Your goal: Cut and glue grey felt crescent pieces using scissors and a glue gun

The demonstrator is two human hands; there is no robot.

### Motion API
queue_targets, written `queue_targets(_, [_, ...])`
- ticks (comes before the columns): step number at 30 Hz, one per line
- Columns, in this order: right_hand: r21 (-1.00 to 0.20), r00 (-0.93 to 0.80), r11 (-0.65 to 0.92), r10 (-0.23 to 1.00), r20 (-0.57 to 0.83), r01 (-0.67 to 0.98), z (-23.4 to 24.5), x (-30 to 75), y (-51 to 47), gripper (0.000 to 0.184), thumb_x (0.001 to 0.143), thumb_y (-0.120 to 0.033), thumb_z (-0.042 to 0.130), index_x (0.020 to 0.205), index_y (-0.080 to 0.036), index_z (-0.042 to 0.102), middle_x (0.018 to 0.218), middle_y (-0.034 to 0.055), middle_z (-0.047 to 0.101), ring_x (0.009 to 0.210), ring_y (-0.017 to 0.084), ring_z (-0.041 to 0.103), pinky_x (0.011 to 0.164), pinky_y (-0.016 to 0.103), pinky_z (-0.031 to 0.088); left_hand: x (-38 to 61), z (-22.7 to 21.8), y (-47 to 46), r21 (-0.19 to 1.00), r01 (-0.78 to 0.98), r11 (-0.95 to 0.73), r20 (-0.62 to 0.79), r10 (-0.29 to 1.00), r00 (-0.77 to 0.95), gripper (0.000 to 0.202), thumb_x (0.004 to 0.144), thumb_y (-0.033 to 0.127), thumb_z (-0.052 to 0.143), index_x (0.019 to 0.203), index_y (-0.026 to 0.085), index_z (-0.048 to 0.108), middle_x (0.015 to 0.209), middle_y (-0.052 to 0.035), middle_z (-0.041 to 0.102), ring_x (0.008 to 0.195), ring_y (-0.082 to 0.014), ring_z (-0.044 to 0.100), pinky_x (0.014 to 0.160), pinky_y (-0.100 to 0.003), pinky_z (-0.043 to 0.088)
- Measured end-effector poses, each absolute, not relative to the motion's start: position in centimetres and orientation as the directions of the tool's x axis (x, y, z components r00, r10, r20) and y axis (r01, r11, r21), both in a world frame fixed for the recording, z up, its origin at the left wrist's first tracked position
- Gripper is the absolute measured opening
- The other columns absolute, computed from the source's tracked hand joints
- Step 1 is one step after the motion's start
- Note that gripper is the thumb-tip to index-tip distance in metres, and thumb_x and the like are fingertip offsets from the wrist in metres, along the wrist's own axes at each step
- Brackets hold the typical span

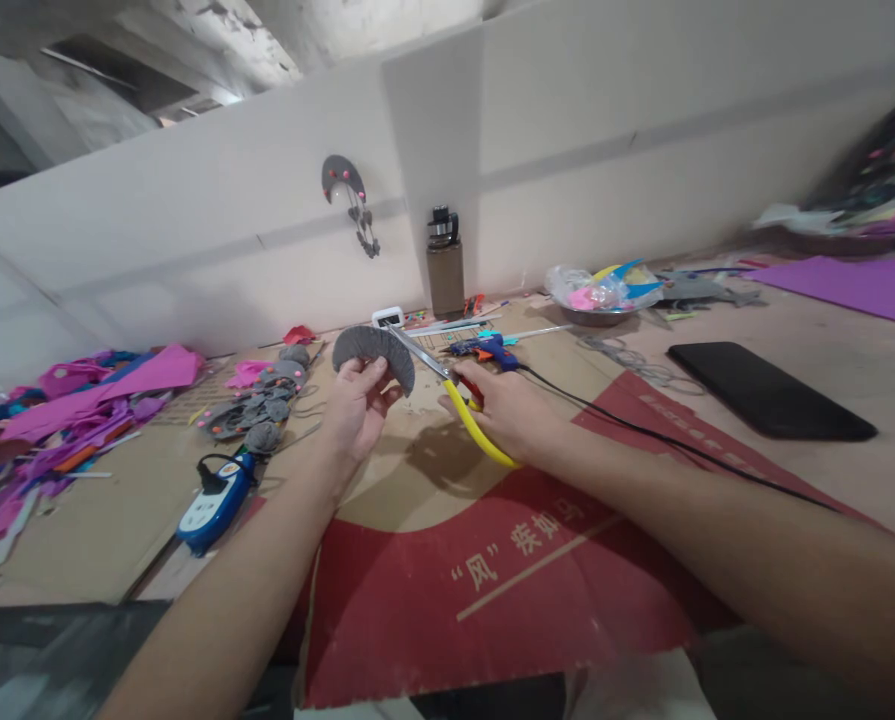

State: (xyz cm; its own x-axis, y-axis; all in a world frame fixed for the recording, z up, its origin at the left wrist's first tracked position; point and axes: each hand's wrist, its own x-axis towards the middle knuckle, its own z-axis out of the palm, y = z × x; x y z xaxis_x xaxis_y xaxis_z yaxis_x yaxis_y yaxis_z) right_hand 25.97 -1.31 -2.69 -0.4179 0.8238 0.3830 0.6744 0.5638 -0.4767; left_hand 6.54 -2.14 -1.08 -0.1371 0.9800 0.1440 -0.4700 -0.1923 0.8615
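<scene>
To the left of the glue gun (pixel 496 353), the left hand (pixel 361 405) pinches the grey crescent (pixel 372 343), and the right hand (pixel 513 408) grips yellow-handled scissors (pixel 457 402), whose blades should better follow its rim slowly.

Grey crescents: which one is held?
The plain-looking grey crescent in the left hand; the wall crescent bears pink and red dots.

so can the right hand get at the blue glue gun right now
Probably not freely: the right hand is occupied by yellow-handled metal scissors, though the blue glue gun lies just beyond it.
</scene>
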Motion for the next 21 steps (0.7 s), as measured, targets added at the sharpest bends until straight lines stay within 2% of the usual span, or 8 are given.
queue_targets(3, [-0.534, -0.399, 0.56, 0.827, 0.395, 0.633, -2.7, 26.0, -1.3, 0.033, 0.09, -0.047, 0.05, 0.107, -0.02, 0.058, 0.078, 0.0038, 0.066, 0.063, 0.015, 0.056, 0.058, 0.023, 0.035, 6.4, -1.1, -2.1, 0.881, -0.422, -0.214, 0.174, 0.976, -0.132, 0.024, 0.065, 0.019, 0.076, 0.083, 0.019, 0.061, 0.085, -0.0001, 0.069, 0.071, -0.0098, 0.063, 0.054, -0.018, 0.042])
queue_targets(7, [-0.532, -0.434, 0.582, 0.813, 0.388, 0.615, -2.6, 26.0, -1.3, 0.038, 0.09, -0.047, 0.05, 0.116, -0.019, 0.052, 0.076, 0.0022, 0.064, 0.061, 0.015, 0.055, 0.058, 0.024, 0.037, 6.3, -1.2, -2.0, 0.881, -0.407, -0.241, 0.206, 0.97, -0.129, 0.022, 0.065, 0.019, 0.076, 0.079, 0.019, 0.059, 0.079, 0.0018, 0.066, 0.066, -0.0088, 0.061, 0.054, -0.019, 0.042])
queue_targets(11, [-0.516, -0.464, 0.626, 0.78, 0.421, 0.584, -2.9, 25.7, -1.3, 0.042, 0.089, -0.042, 0.052, 0.122, -0.016, 0.048, 0.095, 0.0075, 0.065, 0.073, 0.016, 0.058, 0.065, 0.025, 0.041, 6.4, -1.2, -2.1, 0.897, -0.365, -0.248, 0.216, 0.968, -0.128, 0.022, 0.063, 0.019, 0.075, 0.077, 0.018, 0.059, 0.074, 0.0021, 0.063, 0.062, -0.0083, 0.057, 0.053, -0.019, 0.041])
queue_targets(14, [-0.51, -0.458, 0.634, 0.773, 0.44, 0.581, -3.4, 25.7, -1.0, 0.043, 0.09, -0.042, 0.05, 0.124, -0.015, 0.047, 0.098, 0.0086, 0.064, 0.075, 0.017, 0.058, 0.066, 0.026, 0.041, 6.5, -1.2, -2.2, 0.909, -0.333, -0.25, 0.226, 0.968, -0.111, 0.022, 0.063, 0.02, 0.074, 0.079, 0.018, 0.06, 0.075, 0.0014, 0.063, 0.06, -0.0083, 0.055, 0.051, -0.019, 0.04])
queue_targets(17, [-0.44, -0.43, 0.628, 0.77, 0.472, 0.642, -3.7, 25.9, -0.7, 0.045, 0.091, -0.046, 0.047, 0.125, -0.017, 0.047, 0.101, 0.0098, 0.064, 0.081, 0.019, 0.058, 0.068, 0.027, 0.041, 6.6, -1.2, -2.4, 0.921, -0.298, -0.252, 0.234, 0.968, -0.095, 0.022, 0.064, 0.021, 0.074, 0.082, 0.018, 0.062, 0.078, 0.0003, 0.064, 0.06, -0.0084, 0.055, 0.05, -0.019, 0.039])
queue_targets(21, [-0.288, -0.366, 0.549, 0.785, 0.5, 0.784, -3.5, 26.3, -0.6, 0.047, 0.09, -0.051, 0.046, 0.126, -0.02, 0.049, 0.104, 0.0115, 0.063, 0.092, 0.024, 0.058, 0.075, 0.031, 0.041, 6.9, -1.1, -2.7, 0.922, -0.286, -0.261, 0.243, 0.965, -0.094, 0.024, 0.063, 0.021, 0.075, 0.084, 0.018, 0.063, 0.076, 0.0005, 0.063, 0.056, -0.0075, 0.052, 0.045, -0.019, 0.035])
